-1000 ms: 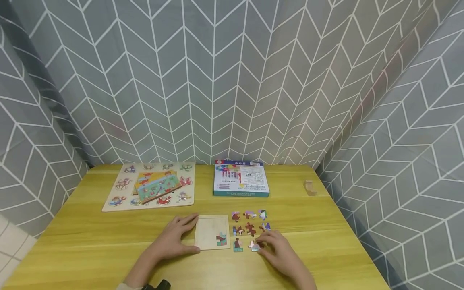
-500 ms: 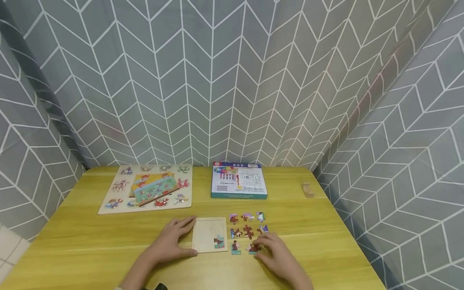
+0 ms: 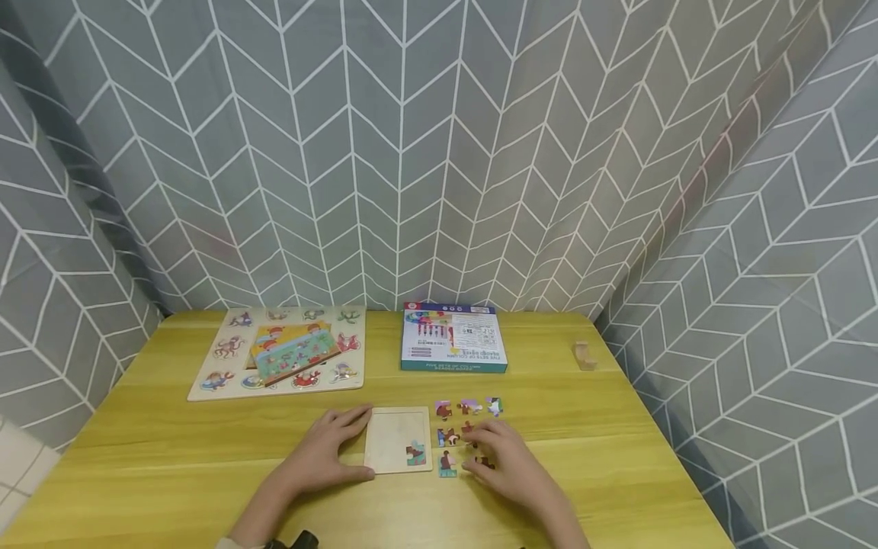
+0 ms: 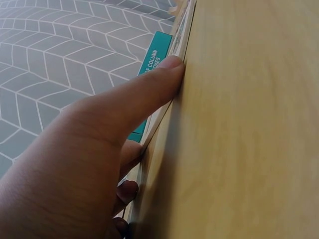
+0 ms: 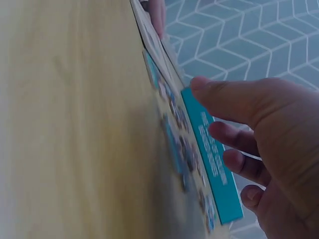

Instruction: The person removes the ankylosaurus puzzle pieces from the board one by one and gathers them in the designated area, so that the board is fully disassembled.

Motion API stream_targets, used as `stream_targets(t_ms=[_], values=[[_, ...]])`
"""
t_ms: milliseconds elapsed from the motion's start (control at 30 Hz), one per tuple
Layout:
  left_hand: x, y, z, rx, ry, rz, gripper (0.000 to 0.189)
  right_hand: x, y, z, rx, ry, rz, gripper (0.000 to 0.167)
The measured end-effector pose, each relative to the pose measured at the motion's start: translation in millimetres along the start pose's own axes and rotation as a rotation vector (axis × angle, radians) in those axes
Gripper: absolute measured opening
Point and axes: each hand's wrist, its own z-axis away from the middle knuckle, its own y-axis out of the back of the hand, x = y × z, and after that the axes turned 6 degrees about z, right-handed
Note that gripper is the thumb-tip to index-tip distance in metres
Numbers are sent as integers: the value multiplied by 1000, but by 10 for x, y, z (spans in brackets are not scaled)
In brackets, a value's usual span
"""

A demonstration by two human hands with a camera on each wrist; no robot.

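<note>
In the head view, my left hand [image 3: 322,451] lies at the left side of a square wooden puzzle tray [image 3: 394,467]. Its index finger touches the upper left corner and its thumb the lower left corner. One jigsaw piece [image 3: 415,454] sits in the tray's lower right corner. My right hand [image 3: 511,465] hovers over the loose jigsaw pieces [image 3: 447,463] right of the tray, partly hiding several. In the right wrist view, the thumb [image 5: 224,97] and fingers are apart, with nothing between them.
Behind the tray lies a white and teal box [image 3: 453,343]. A large wooden peg puzzle board [image 3: 206,385] at the back left bears two colourful picture boards [image 3: 298,358]. A small wooden piece [image 3: 585,356] lies back right. Patterned curtains [image 3: 405,152] border the table.
My right hand has moved left and up from the bottom-row piece that its fingertips were on, and its fingers have spread. My left hand stays at the tray.
</note>
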Motion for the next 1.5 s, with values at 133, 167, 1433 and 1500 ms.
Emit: stream_targets(t_ms=[133,167,1433,1500], values=[[2,-3,-5,-3,1,3,106,-74,-48,-147,-13,-12,-19,28],[4,-3,-5,-4,2,4,106,-99,-64,-184,-20,-25,-25,29],[21,12,12,6,-3,-10,104,-392,-375,-384,-166,-20,-8,34],[14,7,8,9,-7,-11,105,-392,-370,-390,-173,-6,7,37]])
